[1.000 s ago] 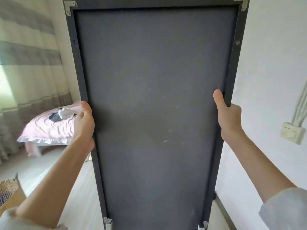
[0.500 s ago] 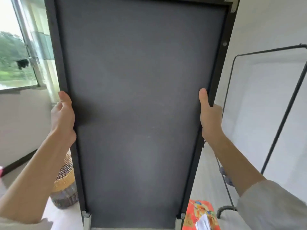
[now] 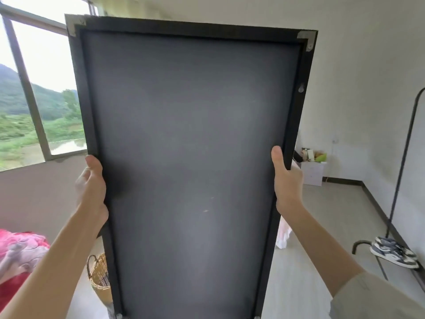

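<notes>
Dark grey backing faces you on the tall framed panel (image 3: 190, 157), which you hold upright in front of you, filling the middle of the view between the window (image 3: 34, 88) and the white wall. Your left hand (image 3: 92, 187) grips its left edge and your right hand (image 3: 286, 180) grips its right edge, thumbs up along the frame, above a wicker basket (image 3: 99, 277) on the floor

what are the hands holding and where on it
A tall dark framed panel, seen from its back: the left hand grips its left frame edge, the right hand its right frame edge, both near mid-height.
</notes>
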{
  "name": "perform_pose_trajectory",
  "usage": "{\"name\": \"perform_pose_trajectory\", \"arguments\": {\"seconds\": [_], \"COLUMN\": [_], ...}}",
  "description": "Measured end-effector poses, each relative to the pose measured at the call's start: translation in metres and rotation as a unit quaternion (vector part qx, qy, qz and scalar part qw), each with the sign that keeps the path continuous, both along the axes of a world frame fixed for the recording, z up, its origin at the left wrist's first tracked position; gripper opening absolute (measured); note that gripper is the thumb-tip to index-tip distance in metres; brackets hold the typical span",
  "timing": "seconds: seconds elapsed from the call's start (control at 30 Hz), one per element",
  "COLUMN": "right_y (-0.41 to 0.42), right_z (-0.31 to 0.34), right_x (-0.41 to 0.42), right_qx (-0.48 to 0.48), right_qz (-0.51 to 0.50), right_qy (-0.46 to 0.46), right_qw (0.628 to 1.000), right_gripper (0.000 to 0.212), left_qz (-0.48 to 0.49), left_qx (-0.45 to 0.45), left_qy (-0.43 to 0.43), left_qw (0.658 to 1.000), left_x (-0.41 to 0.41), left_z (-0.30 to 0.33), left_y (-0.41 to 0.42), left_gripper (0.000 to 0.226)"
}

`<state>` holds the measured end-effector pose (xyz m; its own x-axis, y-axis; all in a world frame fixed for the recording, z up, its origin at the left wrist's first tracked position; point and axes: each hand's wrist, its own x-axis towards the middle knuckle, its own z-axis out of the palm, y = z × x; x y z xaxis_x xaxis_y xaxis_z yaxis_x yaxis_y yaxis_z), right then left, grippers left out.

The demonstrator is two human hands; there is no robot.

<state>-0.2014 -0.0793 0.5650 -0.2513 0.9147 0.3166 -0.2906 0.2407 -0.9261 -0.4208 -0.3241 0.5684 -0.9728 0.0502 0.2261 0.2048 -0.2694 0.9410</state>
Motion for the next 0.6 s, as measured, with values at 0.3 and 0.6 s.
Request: {"name": "perform_pose_trajectory", "arguments": {"seconds": [0.3,0.6], "right_y": [0.114,0.239], "right_z": [0.012,0.02], "right_x": [-0.088,-0.152], "right_qx": [0.04,0.03], "right_qz": [-0.059,-0.151], "right_qy": [-0.051,0.013], "right_qw": [0.996,0.988], "right_gripper": [0.057,0.061], "left_qz": [-0.062,-0.221], "left_qx": [0.049,0.075], "left_qy": [-0.023,-0.013], "left_qw": [0.997,0.972], "left_x": [-0.103,-0.212], "left_z": [0.007,0.008], "left_y": [0.122,0.304], "left_gripper": [0.039,0.043]}}
